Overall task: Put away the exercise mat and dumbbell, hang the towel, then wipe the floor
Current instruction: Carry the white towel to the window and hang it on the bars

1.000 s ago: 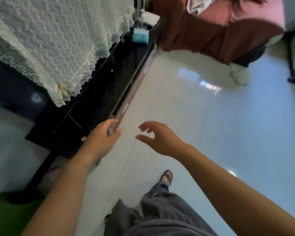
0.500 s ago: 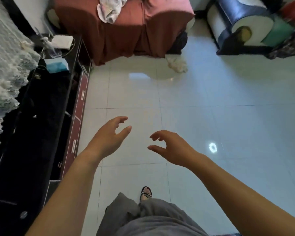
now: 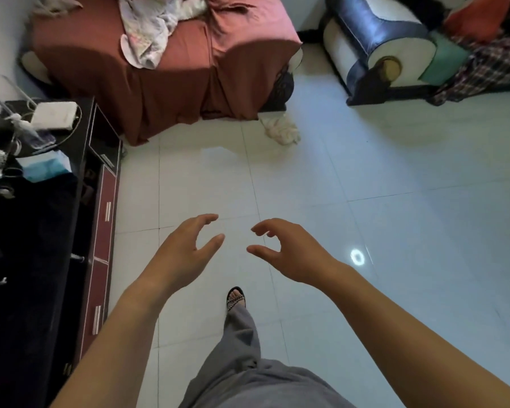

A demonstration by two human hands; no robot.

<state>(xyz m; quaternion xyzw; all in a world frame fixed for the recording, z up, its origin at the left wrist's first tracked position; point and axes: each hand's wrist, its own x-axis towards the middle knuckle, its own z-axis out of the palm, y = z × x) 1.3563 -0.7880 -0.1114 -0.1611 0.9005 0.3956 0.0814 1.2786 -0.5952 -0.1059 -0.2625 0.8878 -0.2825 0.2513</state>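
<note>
White tiles of the floor (image 3: 395, 231) gleam under a person standing with one sandalled foot (image 3: 235, 298) forward and both arms held out ahead. The left hand (image 3: 186, 254) and right hand (image 3: 292, 254) face each other just apart. Each grip is spread, with fingers loosely curved and thumbs out, and holds nothing, a pose that suggests readiness to gather something up. At twelve o'clock from the hands, well apart from them, a crumpled pale cloth (image 3: 280, 132) lies on the tiles against the foot of a bed (image 3: 165, 83) draped in red. It may be the towel to hang or the rag for wiping; which one cannot be told. No exercise mat or dumbbell is in view, so those are likely already stowed or lie outside the camera's view. A dark cabinet (image 3: 42, 231) runs along nine o'clock, and a blue-and-white sofa (image 3: 374, 39) sits at two o'clock. The floor between hands and cloth lies bare, and collecting the cloth looks the probable next step.
</note>
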